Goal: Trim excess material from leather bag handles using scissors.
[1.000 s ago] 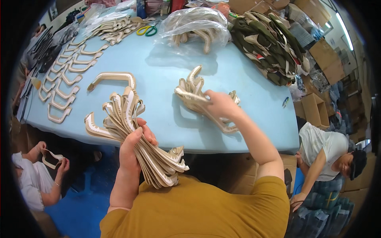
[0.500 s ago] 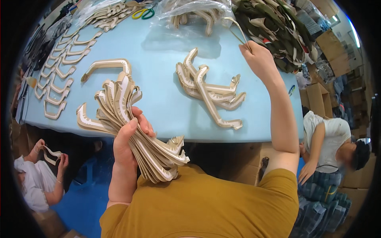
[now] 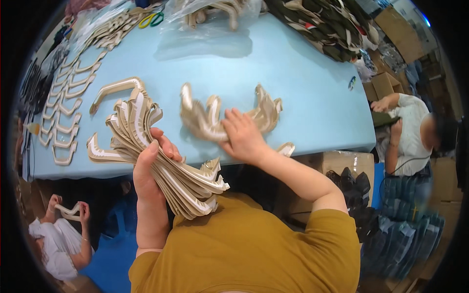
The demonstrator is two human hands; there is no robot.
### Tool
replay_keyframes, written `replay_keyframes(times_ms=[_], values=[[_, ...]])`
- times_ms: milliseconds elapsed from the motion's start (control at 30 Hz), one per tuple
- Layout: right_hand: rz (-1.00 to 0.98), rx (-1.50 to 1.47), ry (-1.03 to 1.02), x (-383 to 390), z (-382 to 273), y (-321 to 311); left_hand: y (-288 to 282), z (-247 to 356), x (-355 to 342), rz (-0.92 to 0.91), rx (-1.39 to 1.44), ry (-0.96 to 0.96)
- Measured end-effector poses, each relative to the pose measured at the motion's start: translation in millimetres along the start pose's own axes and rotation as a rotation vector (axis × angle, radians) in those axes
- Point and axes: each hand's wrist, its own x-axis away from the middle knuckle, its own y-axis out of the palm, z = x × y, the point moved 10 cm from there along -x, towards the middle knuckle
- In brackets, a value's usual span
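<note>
A thick bundle of beige curved fabric strips point(image 3: 168, 171) with white notched edging is clasped in my left hand point(image 3: 151, 161), the thumb on top and the fingers behind. My right hand point(image 3: 242, 136) is on a loose pile of the same strips point(image 3: 266, 112) at the middle of the table, its fingers over one strip and its thumb on the near side. The strips at its left are smeared by motion. One strip end point(image 3: 286, 149) lies by my right forearm near the table edge. A single curved strip point(image 3: 117, 88) rests just beyond the bundle.
Rows of curved strips point(image 3: 66, 127) lie on the blue table point(image 3: 303, 97) at left. Scissors point(image 3: 150, 19), a clear plastic bag point(image 3: 205, 14) of strips and dark green garment pieces point(image 3: 322, 29) are at the back. Co-workers sit at left point(image 3: 58, 239) and right point(image 3: 410, 132).
My right hand has come down from the far right, where it held a strip, onto the pile. The pile's strips have shifted. My left hand still holds the bundle.
</note>
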Motion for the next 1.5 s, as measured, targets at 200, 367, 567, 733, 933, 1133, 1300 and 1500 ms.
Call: replay_keyframes(times_ms=[200,367,567,733,933,1133,1300,1500], values=[[-0.098,0.08,-0.244,55,-28,-18,4,1,-6,0.02,-0.045,-0.092],[-0.115,-0.183,-0.059,50,34,-48,25,19,-1,-0.025,-0.078,-0.183],[0.22,-1.101,0.601,8,101,-119,69,16,-27,-0.245,-0.5,-0.152],[0.185,-1.036,0.479,-23,33,-95,97,-25,-53,-0.312,-0.533,-0.086],[0.323,-0.509,0.421,-27,2,-111,126,-42,-44,-0.614,-0.604,0.031],[0.306,-0.337,0.222,-32,-41,-122,108,-46,-42,-0.362,-0.467,-0.164],[0.177,-0.086,0.047,-26,-67,-151,102,-48,-52,-0.387,-0.36,-0.25],[0.014,-0.571,0.265,10,5,-163,90,-40,-57,-0.291,-0.498,-0.371]])
